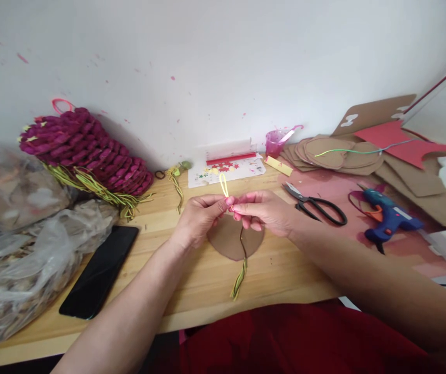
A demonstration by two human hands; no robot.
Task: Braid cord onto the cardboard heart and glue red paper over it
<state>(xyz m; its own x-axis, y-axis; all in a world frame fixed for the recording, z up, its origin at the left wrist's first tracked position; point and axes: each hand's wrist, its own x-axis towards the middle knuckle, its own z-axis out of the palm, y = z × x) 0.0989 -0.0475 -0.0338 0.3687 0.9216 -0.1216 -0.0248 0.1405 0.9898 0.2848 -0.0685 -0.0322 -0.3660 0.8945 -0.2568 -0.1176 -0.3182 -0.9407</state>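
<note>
Both hands meet above a round cardboard disc [230,239] on the wooden table. My left hand [203,215] pinches the base of a yellow cord loop [223,185], which sticks up from between the fingers. Close against it, my right hand [259,212] has its fingertips closed on the same cord, near a small pinkish-red bit. A yellow-green tassel [239,280] hangs or lies below the right hand on a thin dark string that crosses the disc. The fingers hide the knot area.
Black-handled scissors [322,208] and a blue glue gun [390,213] lie to the right, with cardboard pieces [324,151] behind. Left are a magenta textured craft piece [90,148], plastic bags [39,259] and a black phone [100,272]. A star sticker sheet [197,176] lies near the wall.
</note>
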